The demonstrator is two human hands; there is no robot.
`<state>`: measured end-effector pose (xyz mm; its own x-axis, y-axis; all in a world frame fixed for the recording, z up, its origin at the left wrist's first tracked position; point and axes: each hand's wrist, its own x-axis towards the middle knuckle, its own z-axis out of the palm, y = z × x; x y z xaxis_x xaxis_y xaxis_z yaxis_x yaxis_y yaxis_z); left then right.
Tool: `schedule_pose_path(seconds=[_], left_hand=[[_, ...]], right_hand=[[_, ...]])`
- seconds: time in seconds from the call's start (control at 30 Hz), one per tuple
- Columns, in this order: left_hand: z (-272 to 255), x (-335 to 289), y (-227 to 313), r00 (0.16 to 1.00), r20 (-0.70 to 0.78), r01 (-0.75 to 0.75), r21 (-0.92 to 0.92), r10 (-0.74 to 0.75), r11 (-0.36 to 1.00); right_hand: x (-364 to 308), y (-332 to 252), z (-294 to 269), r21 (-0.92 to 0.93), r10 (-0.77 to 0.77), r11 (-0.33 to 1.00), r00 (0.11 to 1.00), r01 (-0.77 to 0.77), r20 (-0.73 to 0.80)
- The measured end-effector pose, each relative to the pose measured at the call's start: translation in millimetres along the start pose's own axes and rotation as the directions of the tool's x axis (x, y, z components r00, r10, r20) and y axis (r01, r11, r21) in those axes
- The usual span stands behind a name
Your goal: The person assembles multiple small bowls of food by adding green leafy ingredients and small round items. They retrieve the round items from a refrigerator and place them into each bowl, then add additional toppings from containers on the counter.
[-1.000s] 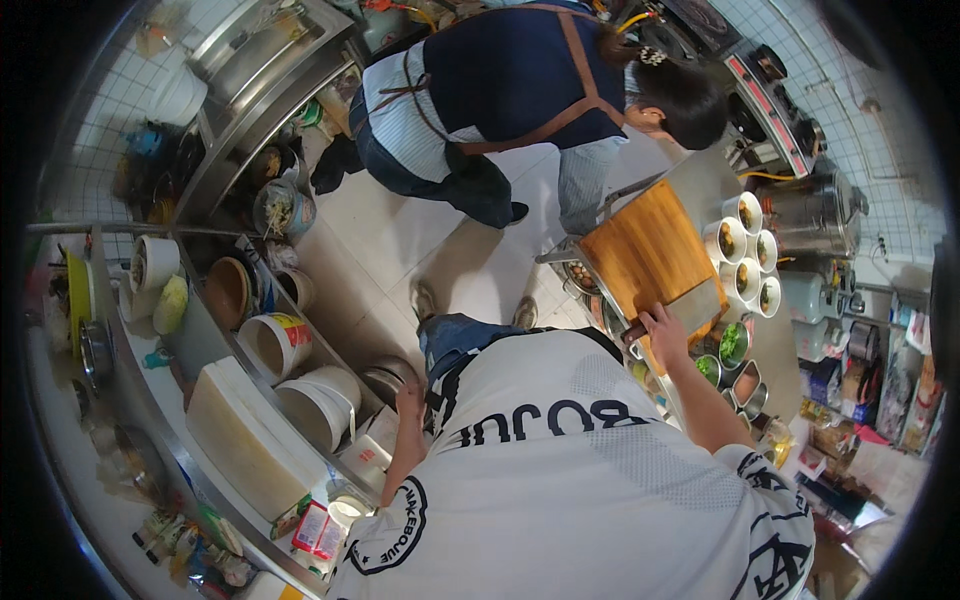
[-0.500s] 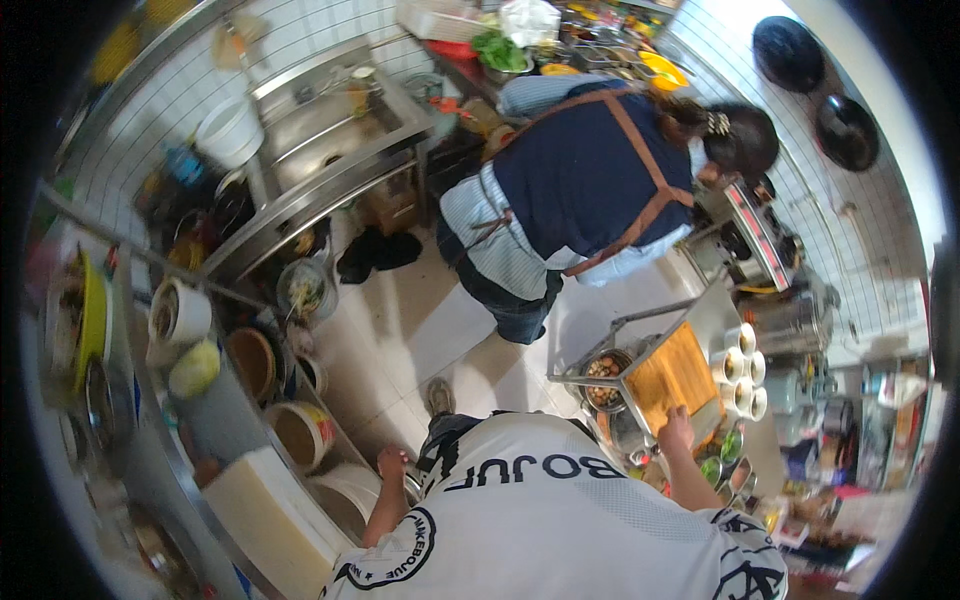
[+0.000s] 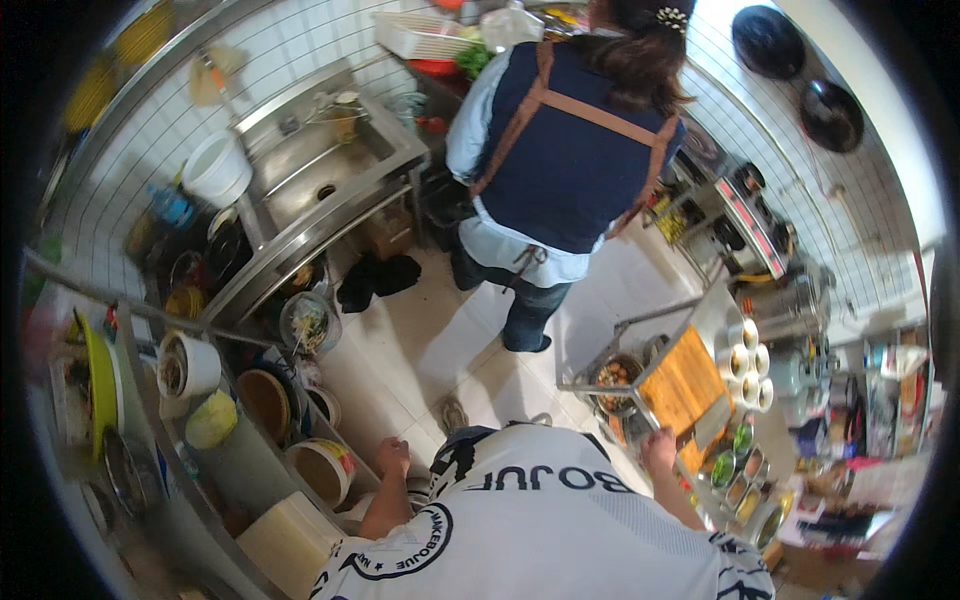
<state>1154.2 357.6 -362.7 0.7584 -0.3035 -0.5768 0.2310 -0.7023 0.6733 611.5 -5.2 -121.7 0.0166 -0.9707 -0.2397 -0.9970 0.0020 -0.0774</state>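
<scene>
Head view shows the right hand (image 3: 658, 452) at the near edge of the board (image 3: 680, 380), beside the knife (image 3: 713, 423) lying on it — gripping or not, I cannot tell — and the left hand (image 3: 393, 457) near a bucket (image 3: 344, 465), open or closed equally unclear, while a co-worker (image 3: 585, 150) stands beyond.

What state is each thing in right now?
Cutting board: lying flat on the table
Knife: lying flat on the board
Right hand: near the board's edge, grip unclear
Left hand: fingers curled, nothing visible held
White bowls: upright, food inside
Woks: hung up
</scene>
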Motion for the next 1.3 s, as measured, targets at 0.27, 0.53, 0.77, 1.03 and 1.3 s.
schedule_pose_path(seconds=[0.27, 0.53, 0.77, 1.03, 1.3], left_hand=[[36.6, -28.1, 4.7, 0.989, -0.112, 0.109, 0.114, -0.096, 0.987], [-26.2, 37.8, 52.4, 0.820, -0.573, -0.191, -0.250, 0.014, 0.949], [-160.7, 91.6, 112.9, 0.704, -0.710, -0.544, -0.528, 0.013, 0.652], [-349.1, 124.9, 227.5, 0.670, -0.598, -0.496, -0.801, -0.440, 0.334], [-437.0, 199.1, 187.0, 0.658, -0.601, -0.343, -0.775, -0.453, 0.531]], right_hand=[[21.5, 85.7, 29.9, 0.043, -0.121, 0.992, 0.992, 0.120, 0.027], [110.7, 5.7, 48.4, 0.023, -0.469, 0.879, 0.855, 0.476, 0.220], [94.7, -158.5, 4.6, 0.265, -0.736, 0.674, 0.656, 0.690, 0.165], [92.8, -168.6, 4.2, 0.275, -0.681, 0.731, 0.694, 0.624, 0.234], [79.8, -87.5, 22.7, 0.037, -0.539, 0.820, 0.748, 0.572, 0.387]])
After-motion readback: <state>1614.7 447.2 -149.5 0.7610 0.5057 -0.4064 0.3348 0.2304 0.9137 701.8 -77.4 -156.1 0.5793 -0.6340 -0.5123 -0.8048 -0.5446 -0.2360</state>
